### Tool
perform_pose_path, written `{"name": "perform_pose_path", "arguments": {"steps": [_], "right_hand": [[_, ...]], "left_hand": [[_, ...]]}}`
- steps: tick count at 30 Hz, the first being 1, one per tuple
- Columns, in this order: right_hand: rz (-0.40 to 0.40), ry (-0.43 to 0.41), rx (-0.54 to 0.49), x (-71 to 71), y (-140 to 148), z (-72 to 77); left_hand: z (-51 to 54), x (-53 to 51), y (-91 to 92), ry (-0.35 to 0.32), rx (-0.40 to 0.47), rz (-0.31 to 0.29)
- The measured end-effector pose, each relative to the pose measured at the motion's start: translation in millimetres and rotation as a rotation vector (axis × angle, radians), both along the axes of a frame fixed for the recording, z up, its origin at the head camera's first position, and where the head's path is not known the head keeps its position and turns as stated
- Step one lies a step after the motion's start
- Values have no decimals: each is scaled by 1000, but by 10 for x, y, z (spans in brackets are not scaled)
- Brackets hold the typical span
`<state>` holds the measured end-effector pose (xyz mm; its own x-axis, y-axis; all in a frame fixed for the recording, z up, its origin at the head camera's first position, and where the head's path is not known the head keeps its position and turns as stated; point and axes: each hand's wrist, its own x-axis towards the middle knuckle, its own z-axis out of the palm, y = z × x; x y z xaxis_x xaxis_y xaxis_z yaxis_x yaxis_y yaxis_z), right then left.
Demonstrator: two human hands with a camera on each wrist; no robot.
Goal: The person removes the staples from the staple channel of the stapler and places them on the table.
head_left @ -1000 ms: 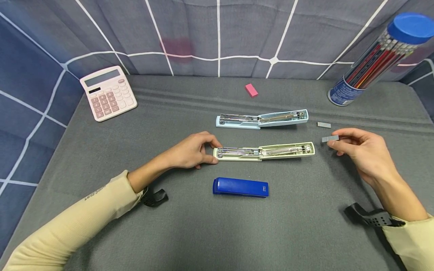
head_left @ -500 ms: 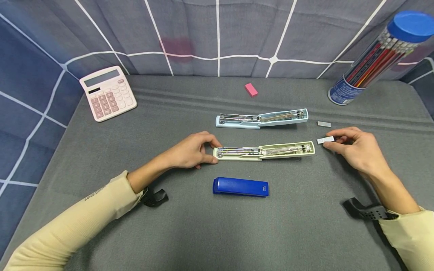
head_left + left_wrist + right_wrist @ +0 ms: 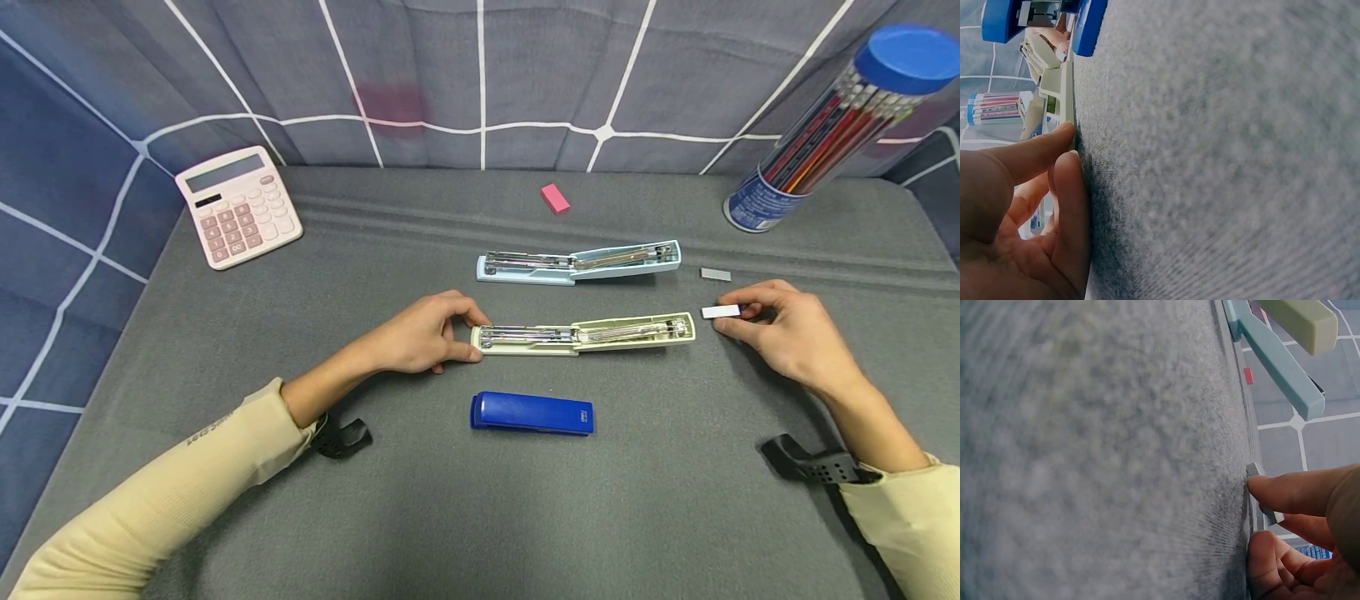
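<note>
In the head view, a pale green stapler (image 3: 637,332) lies swung open on the grey cloth. My left hand (image 3: 416,337) holds its left end between thumb and fingers. Beyond the stapler's right end, my right hand (image 3: 791,333) pinches a short strip of staples (image 3: 720,312), which looks bright white. The right wrist view shows the strip (image 3: 1271,515) between thumb and fingers, close to the cloth. A second staple strip (image 3: 716,274) lies just behind that hand. Farther back is a light blue stapler (image 3: 626,262), also swung open. A closed blue stapler (image 3: 532,414) lies in front.
A pink calculator (image 3: 240,208) sits at the back left. Near the rear curtain lies a small pink eraser (image 3: 555,199). At the back right, a clear tub of pencils (image 3: 832,142) with a blue lid stands on the cloth.
My right hand has shifted slightly left with the staple strip, which has turned from grey to bright white in view. The left hand and the staplers have stayed put.
</note>
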<state>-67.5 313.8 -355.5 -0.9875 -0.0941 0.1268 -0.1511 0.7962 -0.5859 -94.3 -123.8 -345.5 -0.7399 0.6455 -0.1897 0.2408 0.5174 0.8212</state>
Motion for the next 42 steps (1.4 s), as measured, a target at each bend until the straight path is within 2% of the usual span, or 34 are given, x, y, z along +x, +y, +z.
{"name": "perform_pose_path", "arguments": {"steps": [16, 24, 27, 31, 35, 39, 42], "right_hand": [[12, -17, 42, 3, -11, 17], [17, -5, 46, 1, -11, 18], [6, -27, 29, -1, -9, 23], [-55, -92, -62, 16, -11, 56], [-166, -132, -215, 61, -36, 111], [-250, -84, -395, 124, -135, 212], [-247, -30, -547, 179, -269, 306]], "left_hand": [[0, 2, 1, 4, -3, 0], [4, 8, -7, 8, -5, -4], [2, 5, -5, 7, -6, -5], [4, 6, 5, 6, -3, -5], [4, 1, 18, 7, -7, -2], [9, 4, 16, 1, -5, -1], [13, 10, 2, -7, 3, 3]]}}
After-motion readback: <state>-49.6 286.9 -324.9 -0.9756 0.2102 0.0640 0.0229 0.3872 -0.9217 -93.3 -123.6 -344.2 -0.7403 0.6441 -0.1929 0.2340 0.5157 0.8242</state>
